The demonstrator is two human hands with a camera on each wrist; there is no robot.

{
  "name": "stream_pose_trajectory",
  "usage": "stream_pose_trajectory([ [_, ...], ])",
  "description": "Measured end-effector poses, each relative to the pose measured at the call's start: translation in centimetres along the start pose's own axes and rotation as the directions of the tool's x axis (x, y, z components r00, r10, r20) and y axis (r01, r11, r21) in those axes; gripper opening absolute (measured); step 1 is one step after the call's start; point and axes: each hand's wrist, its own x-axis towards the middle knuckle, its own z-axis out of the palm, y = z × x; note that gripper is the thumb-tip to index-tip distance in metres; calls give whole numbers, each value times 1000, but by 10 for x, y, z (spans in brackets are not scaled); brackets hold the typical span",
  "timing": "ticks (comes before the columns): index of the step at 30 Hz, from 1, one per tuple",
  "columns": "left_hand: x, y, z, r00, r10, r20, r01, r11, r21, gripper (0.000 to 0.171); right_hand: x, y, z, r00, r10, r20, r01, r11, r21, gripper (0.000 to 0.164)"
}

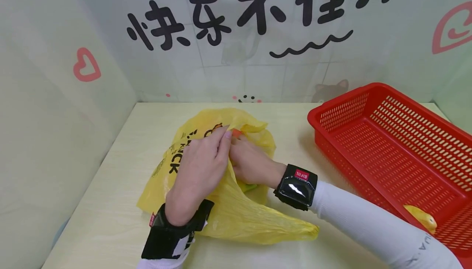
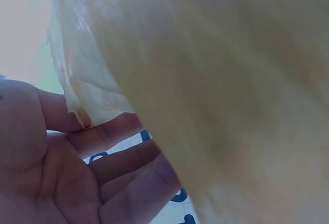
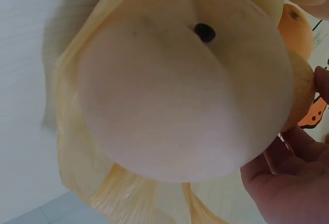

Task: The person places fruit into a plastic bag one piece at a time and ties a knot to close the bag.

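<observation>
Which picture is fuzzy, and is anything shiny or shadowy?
Left wrist view: the yellow bag looks blurry, and the picture's upper-left corner is washed out; head view: white glare on the right black wristband; right wrist view: soft shadow on the table.

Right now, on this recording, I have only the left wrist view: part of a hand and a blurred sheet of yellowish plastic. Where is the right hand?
Observer: In the head view, the right hand is at the open mouth of a yellow bag.
Reviewer: My plastic hides that. What shows largest near it?
Observer: The right wrist view is mostly filled by a large pale rounded object, with the bag's plastic around its left side.
Reviewer: Good. Anything standing off to the side of the bag?
Observer: Yes, in the head view a red basket stands on the right, with a small yellow item inside.
</observation>
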Motion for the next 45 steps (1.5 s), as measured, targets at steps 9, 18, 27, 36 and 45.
stream_pose_trajectory([
  [9,0,0,-1,1000,-1,6,1,1000,-4,43,-1,-2,5,999,19,-34,-16,998,68,46],
  [18,1,-1,0,1000,6,-5,-6,1000,-3,43,-2,-4,7,999,28,-41,-26,998,48,45],
  [27,1,-1,0,1000,7,-4,-7,1000,-7,43,-2,-4,4,1000,27,7,-27,1000,-13,49],
  [36,1,-1,0,1000,9,-8,-9,1000,3,42,-4,-5,-2,1000,2,-15,-2,1000,21,56],
  [45,1,-1,0,1000,5,6,-5,1000,-2,41,-6,-3,-10,1000,-3,-22,3,999,34,54],
])
